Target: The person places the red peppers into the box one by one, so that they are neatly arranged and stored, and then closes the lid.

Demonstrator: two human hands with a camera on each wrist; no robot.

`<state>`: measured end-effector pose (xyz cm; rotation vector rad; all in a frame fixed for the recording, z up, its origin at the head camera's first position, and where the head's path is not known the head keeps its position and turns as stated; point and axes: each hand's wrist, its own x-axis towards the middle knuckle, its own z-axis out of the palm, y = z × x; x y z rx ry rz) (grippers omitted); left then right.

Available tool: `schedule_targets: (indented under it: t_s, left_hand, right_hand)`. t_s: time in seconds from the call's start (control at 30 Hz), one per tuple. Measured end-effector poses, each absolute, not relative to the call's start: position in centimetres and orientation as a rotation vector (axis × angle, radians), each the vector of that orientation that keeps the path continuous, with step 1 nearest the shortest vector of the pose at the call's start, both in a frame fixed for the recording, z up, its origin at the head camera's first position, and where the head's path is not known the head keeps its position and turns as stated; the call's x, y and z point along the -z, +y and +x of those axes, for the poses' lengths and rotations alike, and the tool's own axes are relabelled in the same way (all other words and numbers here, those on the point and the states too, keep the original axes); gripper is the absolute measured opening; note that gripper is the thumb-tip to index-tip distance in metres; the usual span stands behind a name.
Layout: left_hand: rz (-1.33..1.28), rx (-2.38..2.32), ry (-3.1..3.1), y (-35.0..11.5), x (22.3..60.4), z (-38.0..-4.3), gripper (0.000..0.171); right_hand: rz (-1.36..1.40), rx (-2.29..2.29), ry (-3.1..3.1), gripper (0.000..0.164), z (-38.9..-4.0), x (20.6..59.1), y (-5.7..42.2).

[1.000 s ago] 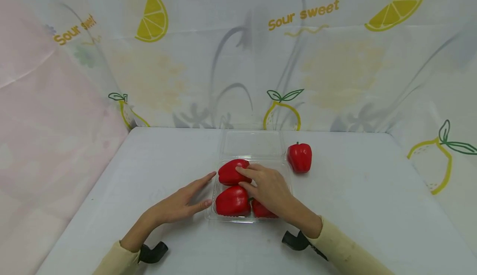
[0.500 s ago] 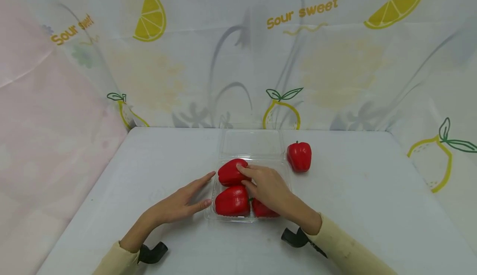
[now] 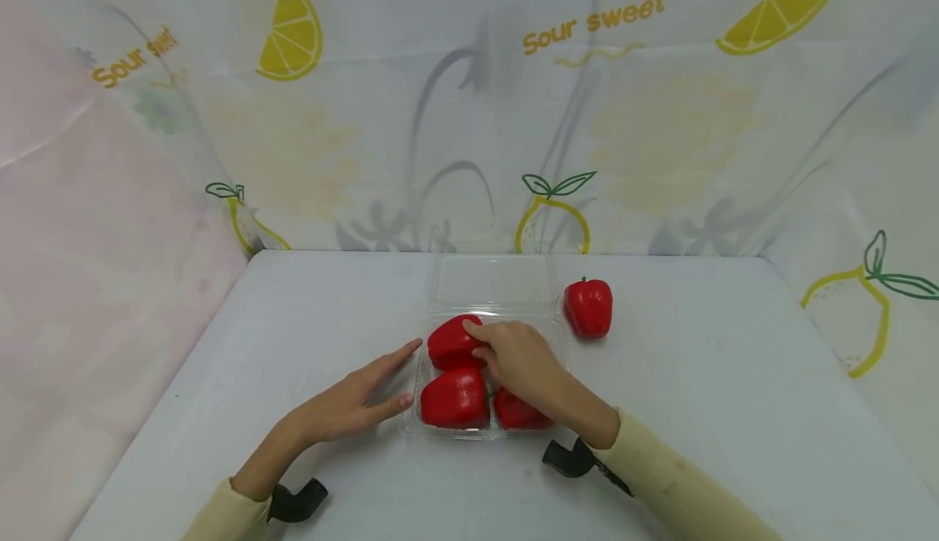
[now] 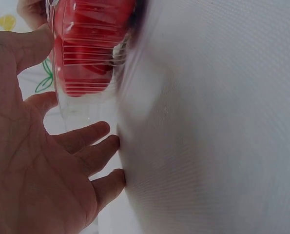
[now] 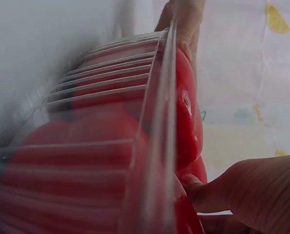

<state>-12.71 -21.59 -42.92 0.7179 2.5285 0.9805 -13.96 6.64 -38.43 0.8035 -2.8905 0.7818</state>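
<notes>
In the head view, a hinged clear plastic clamshell box (image 3: pixel 493 282) lies with its lid folded back. Its base holds three red bell peppers. My right hand (image 3: pixel 530 366) pinches the back-left pepper (image 3: pixel 447 345) between thumb and fingers. Nearer me lie the front-left pepper (image 3: pixel 453 400) and the front-right pepper (image 3: pixel 519 412), the latter partly hidden under my right hand. My left hand (image 3: pixel 352 401) spreads its straight fingers beside the box, thumb and index fingertip right at the left wall. The left wrist view shows that palm (image 4: pixel 42 170) next to the ribbed side.
Another red bell pepper (image 3: pixel 588 310) stands on the white table (image 3: pixel 682 378), to the right of the box. A lemon-printed cloth (image 3: pixel 411 117) hangs behind the table. Black wrist mounts (image 3: pixel 297 502) stick out by both sleeves.
My right hand's fingers have drawn in on the back-left pepper, which has shifted slightly toward me. My left hand stays beside the box.
</notes>
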Motion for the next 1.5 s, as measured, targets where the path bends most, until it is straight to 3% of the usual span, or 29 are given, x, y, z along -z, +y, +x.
schedule_targets:
  t_s: [0.4, 1.5]
  left_hand:
    - [0.724, -0.999, 2.519, -21.4, 42.6, -12.6, 0.078]
    - [0.726, -0.989, 2.536, -21.4, 42.5, -12.4, 0.078]
  right_hand:
    - [0.865, -0.856, -2.965, 0.061, -14.0, 38.4, 7.4]
    - [0.656, -1.039, -2.879, 0.057, -14.8, 37.8, 12.9]
